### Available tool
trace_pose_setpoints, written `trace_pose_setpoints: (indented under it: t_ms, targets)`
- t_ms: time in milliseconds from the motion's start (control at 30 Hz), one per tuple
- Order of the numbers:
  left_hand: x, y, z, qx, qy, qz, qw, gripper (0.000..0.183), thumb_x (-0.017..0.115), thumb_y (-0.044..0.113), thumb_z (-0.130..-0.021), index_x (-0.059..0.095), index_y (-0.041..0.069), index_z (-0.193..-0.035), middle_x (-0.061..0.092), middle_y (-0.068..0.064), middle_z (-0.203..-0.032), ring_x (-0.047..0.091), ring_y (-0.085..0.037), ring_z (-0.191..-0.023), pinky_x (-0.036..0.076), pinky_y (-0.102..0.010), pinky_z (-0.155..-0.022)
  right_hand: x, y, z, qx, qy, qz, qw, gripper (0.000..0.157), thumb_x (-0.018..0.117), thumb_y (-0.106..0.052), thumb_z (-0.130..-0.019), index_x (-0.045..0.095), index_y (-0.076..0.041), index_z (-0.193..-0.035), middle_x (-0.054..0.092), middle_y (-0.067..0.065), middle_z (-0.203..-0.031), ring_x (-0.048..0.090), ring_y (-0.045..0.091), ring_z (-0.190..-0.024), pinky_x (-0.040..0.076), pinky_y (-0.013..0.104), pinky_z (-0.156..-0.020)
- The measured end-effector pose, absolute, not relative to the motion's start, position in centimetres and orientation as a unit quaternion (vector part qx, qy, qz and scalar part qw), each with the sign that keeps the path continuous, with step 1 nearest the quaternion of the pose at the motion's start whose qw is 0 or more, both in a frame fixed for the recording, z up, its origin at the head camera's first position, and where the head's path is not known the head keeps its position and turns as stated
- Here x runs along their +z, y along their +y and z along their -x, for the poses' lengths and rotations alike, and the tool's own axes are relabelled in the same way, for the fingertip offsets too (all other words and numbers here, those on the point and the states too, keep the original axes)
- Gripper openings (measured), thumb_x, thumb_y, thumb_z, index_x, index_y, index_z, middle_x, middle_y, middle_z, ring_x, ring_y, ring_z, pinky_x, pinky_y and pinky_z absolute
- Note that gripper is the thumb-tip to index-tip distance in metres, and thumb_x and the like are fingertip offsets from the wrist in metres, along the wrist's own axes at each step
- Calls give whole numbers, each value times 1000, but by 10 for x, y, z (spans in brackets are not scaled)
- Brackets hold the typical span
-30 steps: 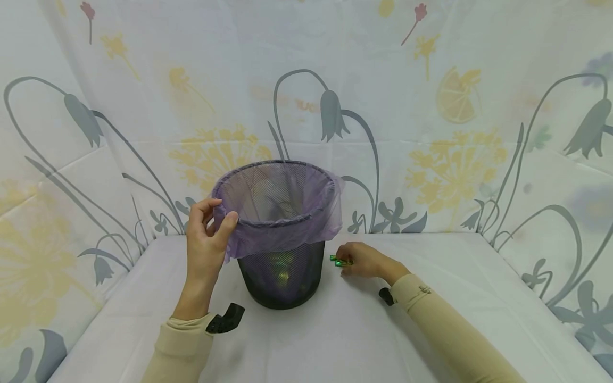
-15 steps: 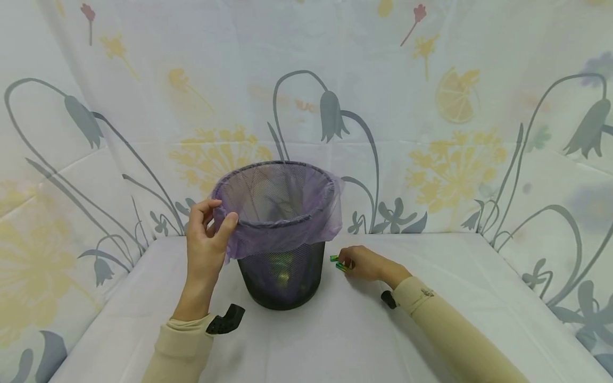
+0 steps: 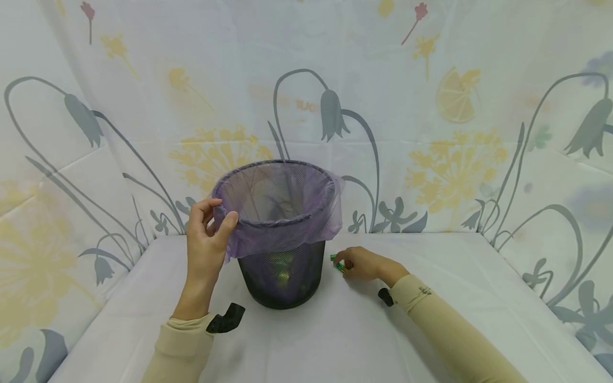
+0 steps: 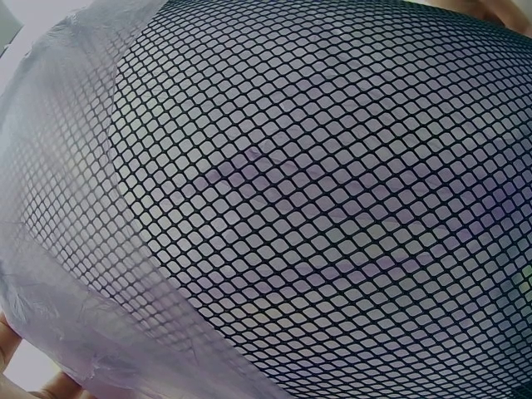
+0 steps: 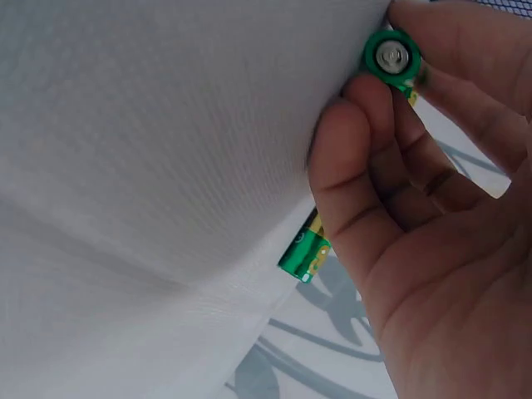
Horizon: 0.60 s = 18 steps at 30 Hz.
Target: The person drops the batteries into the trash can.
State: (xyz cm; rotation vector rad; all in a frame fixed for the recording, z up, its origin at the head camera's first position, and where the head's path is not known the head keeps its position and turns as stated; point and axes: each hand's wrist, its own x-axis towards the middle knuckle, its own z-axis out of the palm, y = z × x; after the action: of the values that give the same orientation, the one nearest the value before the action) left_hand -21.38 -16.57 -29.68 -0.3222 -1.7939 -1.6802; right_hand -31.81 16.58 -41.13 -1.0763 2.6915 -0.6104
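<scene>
A black mesh wastebasket [image 3: 282, 290] stands upright on the white-covered table, a thin purple bin bag [image 3: 278, 236] folded over its rim. My left hand [image 3: 206, 239] grips the rim and bag at the left side, thumb outside. Beside the basket's right side, my right hand [image 3: 364, 263] is low at the tabletop. Its thumb and fingers pinch a green battery [image 5: 391, 58], seen end-on in the right wrist view. Behind the curled fingers a second green and yellow battery [image 5: 306, 249] lies on the cloth, partly hidden.
Something yellow-green [image 3: 283, 268] shows dimly through the mesh inside the basket. A flower-printed curtain [image 3: 402, 106] rises behind and at both sides of the table [image 3: 431, 319]. Black camera mounts [image 3: 226, 319] sit at both wrists.
The right hand has dipped slightly and its fingers have shifted around the batteries, one of which has turned to a slant. The left hand and the basket have kept their places.
</scene>
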Motion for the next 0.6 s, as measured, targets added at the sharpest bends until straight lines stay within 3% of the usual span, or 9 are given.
trace_pose_setpoints:
  t_ms: [300, 600]
  targets:
    - [-298, -166, 213, -639, -687, 123, 325, 40, 65, 10, -88, 47, -3, -121, 47, 0, -112, 49, -15, -109, 35, -34, -100, -409, 168, 315, -233, 903, 343, 108, 31, 67, -3, -80, 63, -7, -110, 59, 0, -81, 53, 13, -70, 46, 28, -63]
    - [-298, -166, 214, -639, -685, 125, 326, 41, 65, 10, -87, 47, -4, -122, 47, 3, -112, 48, -18, -111, 34, -35, -101, -403, 176, 316, -242, 897, 365, 62, 31, 69, -3, -78, 64, -4, -109, 59, 1, -83, 54, 12, -74, 47, 30, -69]
